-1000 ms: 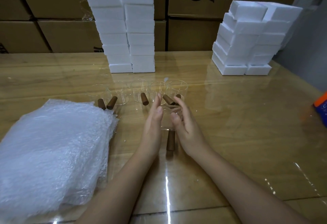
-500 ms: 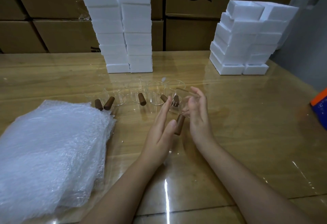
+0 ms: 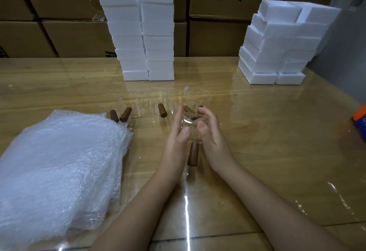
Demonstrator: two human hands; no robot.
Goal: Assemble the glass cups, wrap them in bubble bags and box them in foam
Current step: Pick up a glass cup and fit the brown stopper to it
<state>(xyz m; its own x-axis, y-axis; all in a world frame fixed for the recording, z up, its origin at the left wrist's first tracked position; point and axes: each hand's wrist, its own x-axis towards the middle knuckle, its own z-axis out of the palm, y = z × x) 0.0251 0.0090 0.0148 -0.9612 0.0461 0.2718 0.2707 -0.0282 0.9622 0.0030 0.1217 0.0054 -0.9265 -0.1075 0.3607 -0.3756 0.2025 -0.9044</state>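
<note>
Since the earlier frame the glass cup (image 3: pixel 195 122) is turned with its wooden handle (image 3: pixel 193 153) nearward and held over the bench (image 3: pixel 257 132), clasped by the curled right grip (image 3: pixel 212 132) and steadied by the flat, straight-fingered left grip (image 3: pixel 176 138); light, even pressure is advised while the handle is checked.

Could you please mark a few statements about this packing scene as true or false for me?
1. The left hand and right hand hold one glass cup between them. True.
2. Its wooden handle points away from the person. False: it points toward the person.
3. The bubble bags lie to the left of the hands. True.
4. The held cup is already wrapped. False: it is bare.
5. The tall foam stack stands far right. False: it stands centre back; the short foam stack is at the right.
</note>
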